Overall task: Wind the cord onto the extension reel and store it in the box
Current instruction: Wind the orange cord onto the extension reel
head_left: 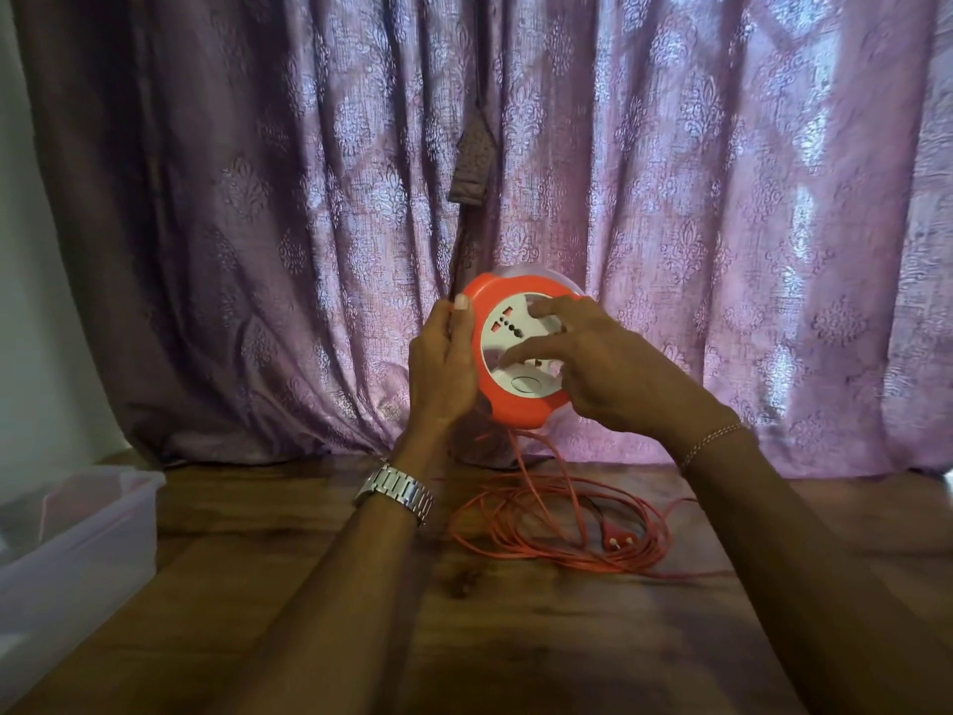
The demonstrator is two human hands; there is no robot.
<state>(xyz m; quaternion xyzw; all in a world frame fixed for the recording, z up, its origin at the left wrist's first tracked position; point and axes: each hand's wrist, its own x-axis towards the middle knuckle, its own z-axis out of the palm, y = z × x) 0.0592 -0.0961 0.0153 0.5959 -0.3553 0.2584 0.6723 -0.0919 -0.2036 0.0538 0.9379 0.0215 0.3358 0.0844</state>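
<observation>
An orange extension reel (515, 405) with a white socket face is held up in the air above the wooden table (515, 637). My left hand (443, 363) grips its left rim, thumb on top. My right hand (598, 369) lies across the white face with fingers spread and pressed on it. An orange cord (557, 534) hangs from the reel's underside and lies in loose loops on the table below. Its two-pin plug (619, 538) rests among the loops. A clear plastic box (77, 534) stands open at the table's left edge.
A purple patterned curtain (722, 224) hangs right behind the table's far edge. A white wall (31, 301) is at the far left. Bare wood lies between the box and the cord.
</observation>
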